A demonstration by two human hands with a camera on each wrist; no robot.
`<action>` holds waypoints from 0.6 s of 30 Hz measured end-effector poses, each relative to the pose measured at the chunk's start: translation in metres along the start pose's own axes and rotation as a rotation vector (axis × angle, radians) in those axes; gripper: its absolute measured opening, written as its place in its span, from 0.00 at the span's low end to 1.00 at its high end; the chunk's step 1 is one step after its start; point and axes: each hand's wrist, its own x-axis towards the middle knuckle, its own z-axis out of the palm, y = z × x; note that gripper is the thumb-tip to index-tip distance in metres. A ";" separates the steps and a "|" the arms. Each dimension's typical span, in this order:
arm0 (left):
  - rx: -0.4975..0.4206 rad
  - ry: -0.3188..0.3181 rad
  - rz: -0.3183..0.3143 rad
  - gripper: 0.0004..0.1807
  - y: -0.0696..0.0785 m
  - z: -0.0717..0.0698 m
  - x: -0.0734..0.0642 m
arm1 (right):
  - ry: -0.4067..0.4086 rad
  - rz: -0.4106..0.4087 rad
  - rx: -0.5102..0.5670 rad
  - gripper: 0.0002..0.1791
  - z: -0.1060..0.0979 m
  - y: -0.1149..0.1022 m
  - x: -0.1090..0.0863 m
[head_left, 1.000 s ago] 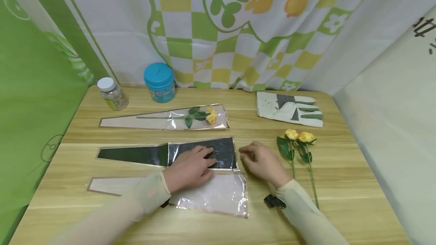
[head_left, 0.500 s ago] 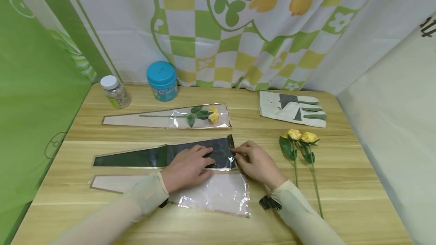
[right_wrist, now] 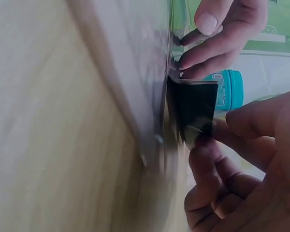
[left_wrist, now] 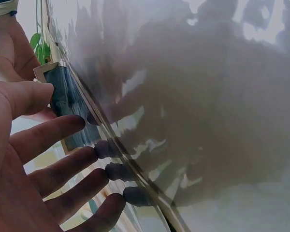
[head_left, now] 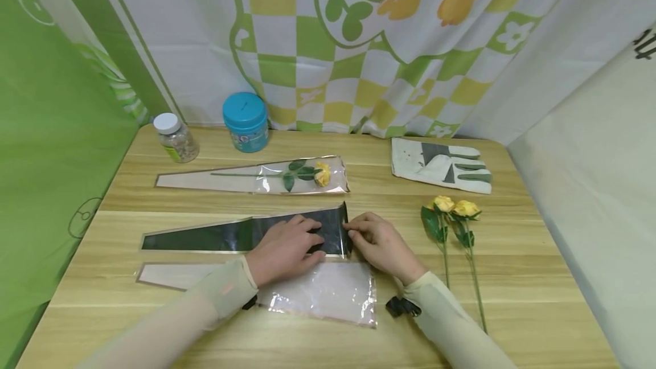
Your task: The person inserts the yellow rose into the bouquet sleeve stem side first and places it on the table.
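Note:
A tapered black flower sleeve with a pale border lies across the middle of the table. My left hand rests on its wide half with the fingers spread and straight. At the wide right end, my right hand pinches the sleeve's edge between thumb and fingers. That edge stands bent up off the table, as the right wrist view shows with the raised black flap. Nearer me lies a pale clear-fronted sleeve, partly under my left forearm.
Behind is another pale sleeve with a yellow rose inside. Two loose yellow roses lie to the right, below a work glove. A blue tub and a white-capped jar stand at the back left.
My right hand has moved left onto the black sleeve's wide end and taken hold of its edge, which has bent upward. The left hand has stayed on the sleeve.

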 end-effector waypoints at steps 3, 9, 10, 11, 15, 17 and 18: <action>-0.091 0.049 -0.024 0.17 -0.002 0.002 0.005 | 0.008 -0.018 0.018 0.12 0.000 -0.003 0.001; -0.460 0.201 -0.201 0.09 -0.011 0.002 0.021 | 0.040 -0.032 0.005 0.11 0.003 -0.003 0.002; -0.471 0.201 -0.216 0.09 -0.013 0.002 0.022 | 0.041 -0.035 0.001 0.11 0.004 -0.002 0.002; -0.466 0.197 -0.219 0.08 -0.014 0.003 0.023 | 0.043 -0.036 -0.002 0.11 0.004 -0.002 0.002; -0.400 0.160 -0.178 0.08 -0.017 0.003 0.025 | 0.053 -0.053 -0.013 0.10 0.006 -0.005 0.004; -0.402 0.156 -0.175 0.08 -0.017 0.004 0.025 | 0.056 -0.067 -0.010 0.10 0.008 -0.007 0.005; -0.424 0.148 -0.193 0.08 -0.017 0.004 0.025 | 0.056 -0.075 -0.007 0.09 0.009 -0.008 0.006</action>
